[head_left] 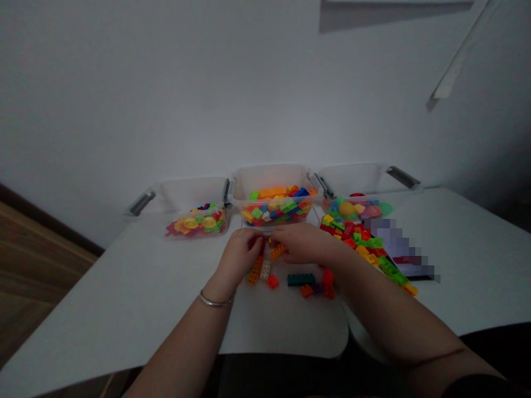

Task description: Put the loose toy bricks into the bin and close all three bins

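Note:
My left hand point(244, 251), a metal bangle on its wrist, has its fingers closed around a red toy brick point(262, 246), partly hidden by them. Just to its right, the curled fingers of my right hand point(296, 242) grip an orange studded brick point(277, 251). Below my left hand lie a longer orange brick point(254, 271) and a cream brick point(265, 270), with a small red-orange brick point(272, 281) beside them. Nearer to me are a dark green brick point(301, 279), an orange one point(307, 291) and several red ones point(328, 283).
A clear bin point(274, 172) of mixed bricks stands at the back centre. Similar bins flank it on the left point(191, 185) and right point(352, 174). A row of joined bricks point(367, 252) runs beside my right forearm, with a pixelated flat item point(398, 249) behind it.

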{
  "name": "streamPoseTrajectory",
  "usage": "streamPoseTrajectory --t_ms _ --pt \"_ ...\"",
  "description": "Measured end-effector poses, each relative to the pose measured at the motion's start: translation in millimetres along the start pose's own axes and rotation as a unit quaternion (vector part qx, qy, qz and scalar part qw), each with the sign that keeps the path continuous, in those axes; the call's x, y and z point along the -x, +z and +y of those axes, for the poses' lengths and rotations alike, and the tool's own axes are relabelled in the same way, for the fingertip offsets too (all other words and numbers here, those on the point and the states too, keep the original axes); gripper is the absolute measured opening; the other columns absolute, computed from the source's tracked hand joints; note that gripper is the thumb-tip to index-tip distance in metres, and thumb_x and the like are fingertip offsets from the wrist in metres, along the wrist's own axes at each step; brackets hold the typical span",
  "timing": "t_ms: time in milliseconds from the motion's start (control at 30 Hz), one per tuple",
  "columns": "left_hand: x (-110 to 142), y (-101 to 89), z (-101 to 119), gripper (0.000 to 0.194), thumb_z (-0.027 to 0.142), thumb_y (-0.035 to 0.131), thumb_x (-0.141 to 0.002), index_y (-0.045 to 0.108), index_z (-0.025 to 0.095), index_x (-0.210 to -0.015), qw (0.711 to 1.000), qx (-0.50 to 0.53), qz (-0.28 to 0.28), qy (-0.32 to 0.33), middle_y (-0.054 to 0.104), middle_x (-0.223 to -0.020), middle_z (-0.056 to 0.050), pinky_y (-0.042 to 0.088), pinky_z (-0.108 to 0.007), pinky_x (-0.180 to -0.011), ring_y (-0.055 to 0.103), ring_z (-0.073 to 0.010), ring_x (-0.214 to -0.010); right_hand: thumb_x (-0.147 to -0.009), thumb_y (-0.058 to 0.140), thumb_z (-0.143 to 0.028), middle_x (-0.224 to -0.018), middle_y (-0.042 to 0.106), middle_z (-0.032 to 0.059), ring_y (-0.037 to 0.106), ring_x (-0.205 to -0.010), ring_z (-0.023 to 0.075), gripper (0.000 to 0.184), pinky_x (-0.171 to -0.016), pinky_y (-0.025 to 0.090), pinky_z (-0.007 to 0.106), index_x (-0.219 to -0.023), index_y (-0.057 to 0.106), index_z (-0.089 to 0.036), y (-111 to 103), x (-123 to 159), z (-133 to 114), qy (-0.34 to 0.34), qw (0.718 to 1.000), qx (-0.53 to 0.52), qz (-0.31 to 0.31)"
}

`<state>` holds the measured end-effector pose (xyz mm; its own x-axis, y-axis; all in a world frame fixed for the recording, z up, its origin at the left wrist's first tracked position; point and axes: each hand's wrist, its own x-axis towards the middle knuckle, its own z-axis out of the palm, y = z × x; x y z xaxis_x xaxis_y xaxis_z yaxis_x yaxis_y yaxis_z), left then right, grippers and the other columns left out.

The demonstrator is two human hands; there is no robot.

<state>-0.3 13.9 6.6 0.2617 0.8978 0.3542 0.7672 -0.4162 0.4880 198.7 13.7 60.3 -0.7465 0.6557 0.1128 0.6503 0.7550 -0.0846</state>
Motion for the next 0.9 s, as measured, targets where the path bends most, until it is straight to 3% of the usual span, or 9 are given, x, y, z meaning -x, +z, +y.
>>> streamPoseTrajectory --t_ms 100,200,300,367,467,633,900 --pt "-0.2 -1.1 0.7 0.021 0.017 0.051 -0.086 0.072 0.019 -0.092 1.0 0.007 0.006 0.003 0.074 -0.095 -0.006 0.048 -0.039 -0.088 0.064 -0.0235 -0.093 -0.082 0.06 -0.023 -0.102 0.071 0.0037 0.066 -0.089 0.02 0.022 -0.07 0.048 0.029 -0.103 0.069 -0.024 -20.6 4.0 7.3 -0.01 0.997 -0.038 0.073" --pt "0.1 -0.5 0.2 0.021 0.018 0.051 -0.086 0.071 0.019 -0.091 1.0 0.013 0.009 0.003 0.073 -0.095 -0.007 0.048 -0.039 -0.088 0.064 -0.0236 -0.094 -0.088 0.056 -0.027 -0.107 0.071 0.0052 0.064 -0.099 0.0205 0.025 -0.084 0.046 0.031 -0.11 0.067 -0.022 -26.8 5.5 21.0 0.005 0.974 -0.061 0.219" --pt "0.5 0.5 -1.2 0.021 0.018 0.051 -0.086 0.071 0.018 -0.091 1.0 0.013 0.011 0.0 0.073 -0.094 -0.007 0.048 -0.04 -0.089 0.064 -0.0242 -0.094 -0.09 0.056 -0.033 -0.105 0.072 0.0087 0.063 -0.1 0.0239 0.024 -0.091 0.044 0.037 -0.105 0.068 -0.018 -20.3 2.9 36.0 0.076 0.931 -0.045 0.354" --pt "0.7 0.8 -2.2 0.022 0.019 0.05 -0.087 0.071 0.018 -0.091 1.0 0.015 0.011 0.0 0.073 -0.095 -0.008 0.048 -0.041 -0.09 0.064 -0.0244 -0.095 -0.091 0.054 -0.036 -0.104 0.072 0.0092 0.062 -0.101 0.0259 0.026 -0.094 0.042 0.04 -0.103 0.07 -0.02 -13.3 -0.5 43.7 0.141 0.905 -0.029 0.401" --pt "0.5 0.5 -3.1 0.021 0.02 0.051 -0.086 0.072 0.019 -0.091 1.0 0.015 0.008 0.001 0.074 -0.095 -0.007 0.048 -0.04 -0.091 0.064 -0.0243 -0.095 -0.093 0.05 -0.036 -0.108 0.072 0.0077 0.061 -0.105 0.026 0.028 -0.103 0.036 0.046 -0.107 0.07 -0.022 -3.8 -6.6 50.1 0.199 0.892 -0.013 0.405" --pt "0.1 0.4 -2.9 0.022 0.02 0.051 -0.086 0.072 0.019 -0.09 1.0 0.017 0.011 0.002 0.074 -0.093 -0.006 0.049 -0.039 -0.09 0.064 -0.0238 -0.094 -0.096 0.042 -0.031 -0.111 0.073 0.0064 0.06 -0.115 0.0256 0.033 -0.116 0.015 0.058 -0.116 0.067 -0.023 3.8 -13.5 49.9 0.181 0.915 -0.008 0.36" --pt "1.1 4.1 -3.6 0.022 0.019 0.051 -0.086 0.072 0.019 -0.093 1.0 0.017 0.007 0.007 0.073 -0.091 -0.007 0.049 -0.039 -0.09 0.064 -0.0237 -0.094 -0.09 0.053 -0.034 -0.125 0.067 0.0104 0.048 -0.127 0.032 0.04 -0.112 0.026 0.055 -0.124 0.064 -0.016 -0.8 -8.6 47.7 0.139 0.953 0.057 0.263"
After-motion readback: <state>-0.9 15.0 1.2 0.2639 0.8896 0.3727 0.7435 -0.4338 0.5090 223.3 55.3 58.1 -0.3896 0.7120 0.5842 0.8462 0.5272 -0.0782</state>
